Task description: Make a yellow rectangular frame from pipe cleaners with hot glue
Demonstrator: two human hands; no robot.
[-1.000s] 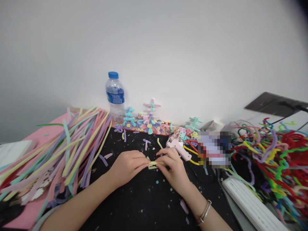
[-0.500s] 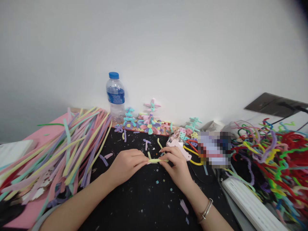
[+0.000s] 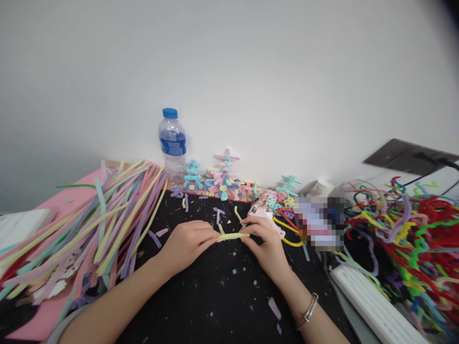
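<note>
A short yellow pipe cleaner (image 3: 233, 236) spans the gap between my hands, low over the black work surface. My left hand (image 3: 191, 243) pinches its left end between thumb and fingertips. At the other end, my right hand (image 3: 263, 241) has index finger and thumb around the tip in a loose hold. Another short yellow-green piece (image 3: 221, 229) sticks up by the left fingertips; whether it is joined to the held one I cannot tell. Just beyond lie a purple T-shaped piece (image 3: 218, 213) and a loose yellow piece (image 3: 237, 213).
Long pastel pipe cleaners (image 3: 118, 220) are heaped at left. A water bottle (image 3: 172, 145) stands by the wall, beside finished pipe-cleaner flowers (image 3: 223, 188). To the right are a pink tool (image 3: 263, 217), a white power strip (image 3: 373, 301) and tangled bright pipe cleaners (image 3: 419, 239).
The right fingers have slid slightly right and loosened, so more of the yellow pipe cleaner shows. My left hand has barely moved.
</note>
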